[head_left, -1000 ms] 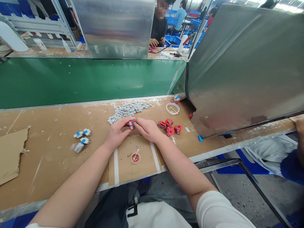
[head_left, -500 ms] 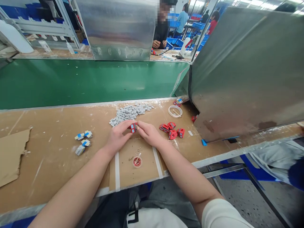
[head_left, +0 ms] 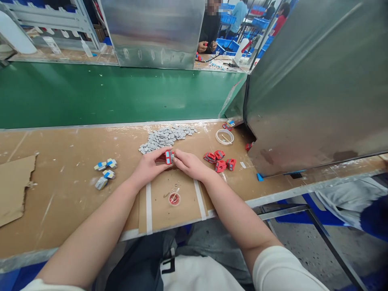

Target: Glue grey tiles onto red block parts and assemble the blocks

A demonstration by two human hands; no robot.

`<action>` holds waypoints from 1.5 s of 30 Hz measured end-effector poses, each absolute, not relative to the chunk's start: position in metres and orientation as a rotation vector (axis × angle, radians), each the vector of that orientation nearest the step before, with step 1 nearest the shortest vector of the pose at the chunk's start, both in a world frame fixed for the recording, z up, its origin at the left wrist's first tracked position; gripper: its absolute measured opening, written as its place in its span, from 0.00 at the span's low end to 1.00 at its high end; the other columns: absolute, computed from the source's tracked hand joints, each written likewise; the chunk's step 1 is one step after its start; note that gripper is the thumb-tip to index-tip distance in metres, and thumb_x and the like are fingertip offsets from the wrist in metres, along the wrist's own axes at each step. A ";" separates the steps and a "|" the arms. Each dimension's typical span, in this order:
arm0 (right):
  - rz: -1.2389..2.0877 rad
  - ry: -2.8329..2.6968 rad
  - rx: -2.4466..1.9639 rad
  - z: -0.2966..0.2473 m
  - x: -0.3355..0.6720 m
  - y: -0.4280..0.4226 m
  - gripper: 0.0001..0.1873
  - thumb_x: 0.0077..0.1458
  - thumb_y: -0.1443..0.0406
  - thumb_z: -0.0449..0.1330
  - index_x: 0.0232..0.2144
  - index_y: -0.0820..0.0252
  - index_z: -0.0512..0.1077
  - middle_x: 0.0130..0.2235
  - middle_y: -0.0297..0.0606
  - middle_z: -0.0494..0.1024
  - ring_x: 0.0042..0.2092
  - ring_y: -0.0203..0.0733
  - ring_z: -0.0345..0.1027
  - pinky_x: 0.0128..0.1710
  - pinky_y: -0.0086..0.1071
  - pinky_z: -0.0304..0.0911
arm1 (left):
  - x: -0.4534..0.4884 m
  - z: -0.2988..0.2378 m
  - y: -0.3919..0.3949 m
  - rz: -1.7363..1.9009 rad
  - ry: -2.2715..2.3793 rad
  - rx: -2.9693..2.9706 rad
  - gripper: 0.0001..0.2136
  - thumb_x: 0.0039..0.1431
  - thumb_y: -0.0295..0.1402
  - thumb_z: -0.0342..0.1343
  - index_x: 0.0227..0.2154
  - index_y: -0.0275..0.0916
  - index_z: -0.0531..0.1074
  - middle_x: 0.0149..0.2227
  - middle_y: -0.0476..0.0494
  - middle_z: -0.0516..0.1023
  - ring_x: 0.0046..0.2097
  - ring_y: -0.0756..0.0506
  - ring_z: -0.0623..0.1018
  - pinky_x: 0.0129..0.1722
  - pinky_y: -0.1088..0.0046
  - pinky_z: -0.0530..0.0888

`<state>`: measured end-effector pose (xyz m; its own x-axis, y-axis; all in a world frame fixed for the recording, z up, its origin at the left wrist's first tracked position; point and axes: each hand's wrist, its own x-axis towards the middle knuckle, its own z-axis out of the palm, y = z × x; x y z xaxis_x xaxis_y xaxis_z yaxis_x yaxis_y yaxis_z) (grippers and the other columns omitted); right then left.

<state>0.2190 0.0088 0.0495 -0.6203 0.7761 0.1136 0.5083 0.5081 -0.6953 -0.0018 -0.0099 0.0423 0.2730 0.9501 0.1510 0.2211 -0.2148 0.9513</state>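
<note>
My left hand (head_left: 149, 165) is closed round a small red toy vehicle (head_left: 168, 157) with light-blue windows, held a little above the table. At the vehicle's right side my right hand (head_left: 189, 163) has its thumb and fingertips pinched together. A small grey piece (head_left: 173, 156) shows at those fingertips; whether it is joined to the vehicle I cannot tell. Just beyond the hands spreads a pile of flat grey pieces (head_left: 165, 138). Nearer to me stands a little cup (head_left: 174, 199) of red stuff with a thin stick in it.
Several red toy vehicles (head_left: 220, 165) lie to the right. Several white, grey and blue ones (head_left: 102, 184) lie left. A tape roll (head_left: 224, 136) rests near a big metal panel (head_left: 309, 97). Torn cardboard (head_left: 15, 190) lies far left. Across the green divider (head_left: 121, 95) another person works.
The red vehicle has turned so more of its windowed face shows, and the hands have shifted slightly. The whole view has tilted down a little.
</note>
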 end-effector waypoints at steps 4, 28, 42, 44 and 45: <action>0.846 -2.327 -1.061 0.046 0.215 0.007 0.12 0.75 0.57 0.45 0.38 0.53 0.60 0.38 0.35 0.74 0.38 0.43 0.68 0.40 0.33 0.58 | -0.004 0.042 -0.011 1.018 1.114 1.626 0.30 0.56 0.49 0.74 0.58 0.41 0.79 0.54 0.39 0.86 0.52 0.36 0.86 0.61 0.52 0.82; 0.399 -2.396 -0.847 0.047 0.214 0.001 0.19 0.80 0.56 0.42 0.43 0.57 0.67 0.41 0.42 0.80 0.41 0.43 0.73 0.39 0.33 0.58 | 0.004 0.057 -0.023 1.248 1.117 2.047 0.11 0.68 0.35 0.58 0.50 0.42 0.78 0.55 0.39 0.84 0.55 0.41 0.84 0.53 0.63 0.83; 0.637 -2.253 -1.019 0.049 0.204 -0.010 0.15 0.76 0.57 0.46 0.42 0.56 0.68 0.41 0.40 0.80 0.39 0.42 0.72 0.37 0.33 0.55 | 0.009 0.056 -0.028 1.300 1.153 1.996 0.09 0.68 0.34 0.58 0.48 0.42 0.78 0.54 0.39 0.84 0.56 0.40 0.83 0.56 0.60 0.82; 0.631 -2.249 -1.000 0.050 0.207 -0.007 0.15 0.77 0.57 0.45 0.42 0.56 0.68 0.42 0.41 0.79 0.40 0.43 0.72 0.39 0.33 0.57 | 0.013 0.054 -0.026 1.270 1.133 1.868 0.12 0.69 0.36 0.57 0.52 0.41 0.77 0.57 0.38 0.83 0.58 0.40 0.82 0.57 0.60 0.82; 0.631 -2.248 -1.004 0.050 0.208 -0.005 0.15 0.77 0.57 0.45 0.42 0.56 0.68 0.42 0.41 0.79 0.40 0.43 0.72 0.40 0.33 0.57 | 0.014 0.054 -0.025 1.239 1.116 1.800 0.13 0.71 0.37 0.56 0.54 0.41 0.76 0.58 0.37 0.82 0.59 0.39 0.82 0.57 0.59 0.82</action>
<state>0.2081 -0.0051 0.0504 -0.5405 0.7778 0.3208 0.4973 0.6029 -0.6239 0.0140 -0.0248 0.0536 0.1811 0.9121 0.3679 0.2708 -0.4059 0.8729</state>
